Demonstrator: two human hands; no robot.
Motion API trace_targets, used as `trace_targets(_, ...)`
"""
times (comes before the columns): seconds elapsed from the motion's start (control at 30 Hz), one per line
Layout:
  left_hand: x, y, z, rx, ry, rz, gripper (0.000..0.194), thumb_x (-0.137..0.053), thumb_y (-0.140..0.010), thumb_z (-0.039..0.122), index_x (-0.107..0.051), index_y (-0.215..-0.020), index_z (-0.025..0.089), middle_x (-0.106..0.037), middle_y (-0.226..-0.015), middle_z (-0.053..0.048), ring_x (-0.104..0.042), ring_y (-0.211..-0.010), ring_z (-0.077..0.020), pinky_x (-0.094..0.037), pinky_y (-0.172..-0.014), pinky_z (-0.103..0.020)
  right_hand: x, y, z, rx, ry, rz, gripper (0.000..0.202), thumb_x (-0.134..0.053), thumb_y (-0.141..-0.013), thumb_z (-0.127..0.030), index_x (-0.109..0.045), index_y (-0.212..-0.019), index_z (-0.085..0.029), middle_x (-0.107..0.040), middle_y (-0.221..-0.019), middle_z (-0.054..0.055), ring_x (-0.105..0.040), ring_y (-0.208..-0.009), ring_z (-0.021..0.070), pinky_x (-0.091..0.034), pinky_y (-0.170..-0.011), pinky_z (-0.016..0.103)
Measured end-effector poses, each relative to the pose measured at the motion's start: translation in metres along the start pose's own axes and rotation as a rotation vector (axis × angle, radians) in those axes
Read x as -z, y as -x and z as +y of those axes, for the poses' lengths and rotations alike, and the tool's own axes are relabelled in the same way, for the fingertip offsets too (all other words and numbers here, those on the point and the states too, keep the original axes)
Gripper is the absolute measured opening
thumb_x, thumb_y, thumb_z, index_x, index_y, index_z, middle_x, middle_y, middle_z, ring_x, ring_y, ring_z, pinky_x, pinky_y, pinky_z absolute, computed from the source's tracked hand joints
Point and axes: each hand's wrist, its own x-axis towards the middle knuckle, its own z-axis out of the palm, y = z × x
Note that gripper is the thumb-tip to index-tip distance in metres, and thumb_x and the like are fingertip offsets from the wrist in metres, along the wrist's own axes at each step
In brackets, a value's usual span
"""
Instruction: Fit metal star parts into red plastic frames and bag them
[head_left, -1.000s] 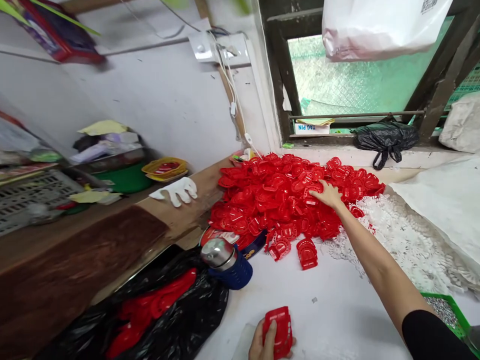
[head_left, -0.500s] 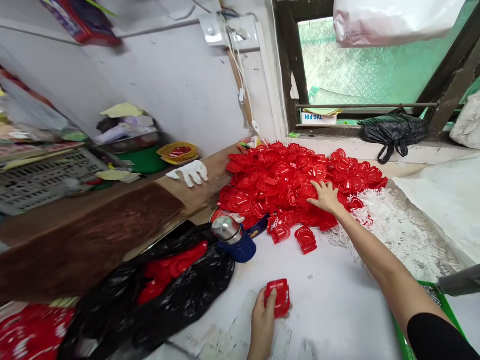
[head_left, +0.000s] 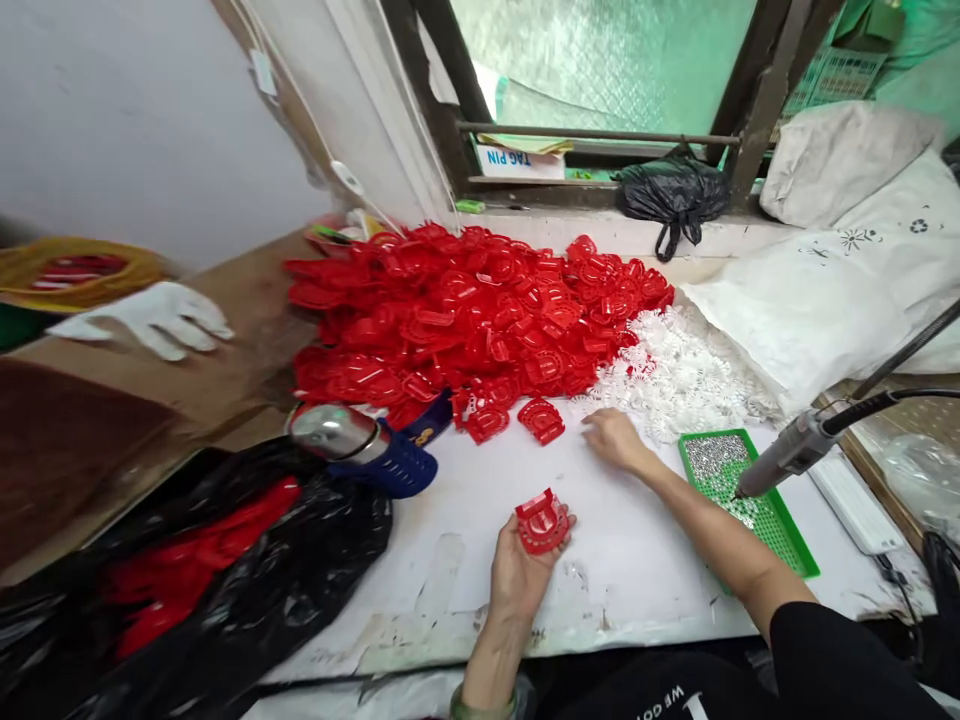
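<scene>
My left hand (head_left: 517, 580) is palm up near the table's front edge, its fingers around a red plastic part (head_left: 541, 522) with a curved, notched rim. My right hand (head_left: 613, 440) is low over the white tabletop, between two loose red parts (head_left: 541, 421) and the white plastic pieces (head_left: 667, 375). Its fingers are bent together; whether anything is between them is hidden. Behind both hands rises a big heap of red plastic parts (head_left: 450, 310). To the right lies a green tray (head_left: 784, 540) of small metal pieces, under the tip of a grey powered screwdriver (head_left: 787, 455).
A flask with a blue sleeve (head_left: 390, 465) lies tilted at the left, beside a black plastic bag (head_left: 337, 545) with red parts inside. Farther left is a white glove (head_left: 161, 318). White sacks (head_left: 840, 290) and a white power unit (head_left: 855, 505) are at the right.
My right hand has drawn back from the red heap to the tabletop, its spread fingers now bent. The left hand has turned the red part palm up. My view has swung right.
</scene>
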Motion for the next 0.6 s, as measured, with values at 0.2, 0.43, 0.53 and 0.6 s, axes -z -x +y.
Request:
trace_targets(0.2, -0.007, 0.007, -0.008, 0.039, 0.015, -0.053, 0.033, -0.040, -0.095, 0.030, -0.061, -0.105, 0.006, -0.072, -0.092, -0.018, -0.072, -0.078, -0.0275, -0.056, -0.061, -0.033, 0.019, -0.010, 0.052, -0.268, 0.082, 0.117, 0.035, -0.046, -0.089, -0.013, -0.064, -0.118, -0.020, -0.061, -0.123, 0.016, -0.046, -0.117, 0.0318, -0.036, -0.093, 0.047)
trace_targets(0.43, 0.001, 0.018, 0.008, -0.043, 0.066, 0.005, 0.034, -0.040, -0.095, 0.030, -0.063, -0.104, 0.007, -0.072, -0.092, -0.017, -0.072, -0.077, -0.0261, -0.056, -0.061, -0.032, 0.047, -0.003, 0.046, -0.160, -0.032, 0.144, 0.026, -0.047, -0.093, -0.025, -0.065, -0.111, -0.017, -0.062, -0.118, 0.016, -0.050, -0.114, 0.0274, -0.037, -0.096, 0.042)
trace_targets(0.53, 0.003, 0.020, 0.015, -0.074, 0.084, 0.029, 0.034, -0.039, -0.095, 0.030, -0.063, -0.102, 0.007, -0.072, -0.091, -0.017, -0.072, -0.077, -0.0256, -0.056, -0.062, -0.032, 0.044, 0.012, 0.041, -0.026, -0.162, -0.024, 0.028, -0.052, -0.092, -0.028, -0.059, -0.117, -0.019, -0.070, -0.093, 0.006, -0.063, -0.088, 0.0177, -0.046, -0.081, 0.030)
trace_targets(0.6, 0.000, 0.020, 0.015, -0.099, 0.098, 0.034, 0.033, -0.039, -0.093, 0.029, -0.064, -0.102, 0.008, -0.072, -0.091, -0.016, -0.072, -0.080, -0.0257, -0.056, -0.065, -0.033, 0.032, 0.028, 0.037, -0.010, -0.227, -0.122, 0.028, -0.051, -0.093, -0.029, -0.056, -0.117, -0.017, -0.070, -0.078, 0.001, -0.063, -0.071, 0.0138, -0.047, -0.070, 0.025)
